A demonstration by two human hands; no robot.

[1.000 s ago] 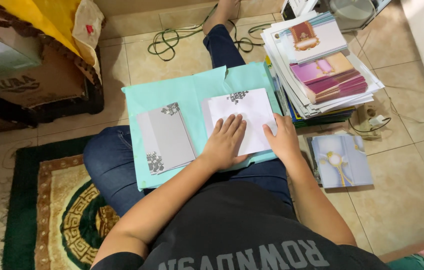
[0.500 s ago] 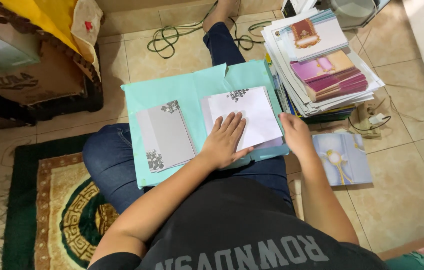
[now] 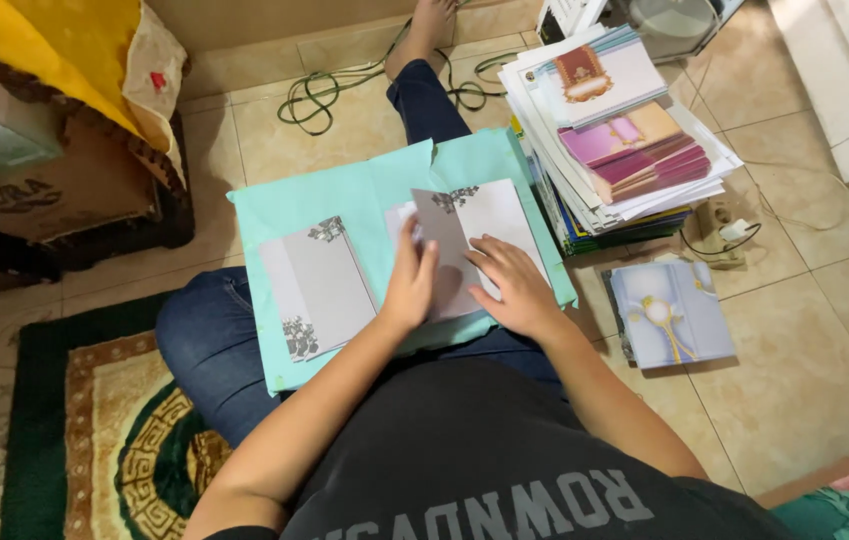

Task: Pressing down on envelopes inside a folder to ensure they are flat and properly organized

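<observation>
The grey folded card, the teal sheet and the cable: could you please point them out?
grey folded card (image 3: 319, 285), head view, middle of front.
teal sheet (image 3: 289, 205), head view, bare upper-left part.
green cable (image 3: 316, 95), head view, coiled loop.

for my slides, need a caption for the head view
Both hands, left and right, fold a grey card on a teal sheet.

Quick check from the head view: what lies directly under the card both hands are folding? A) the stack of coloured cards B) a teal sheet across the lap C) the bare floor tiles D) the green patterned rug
B: the card under the left hand and right hand rests on the teal sheet spread across the lap.
</observation>
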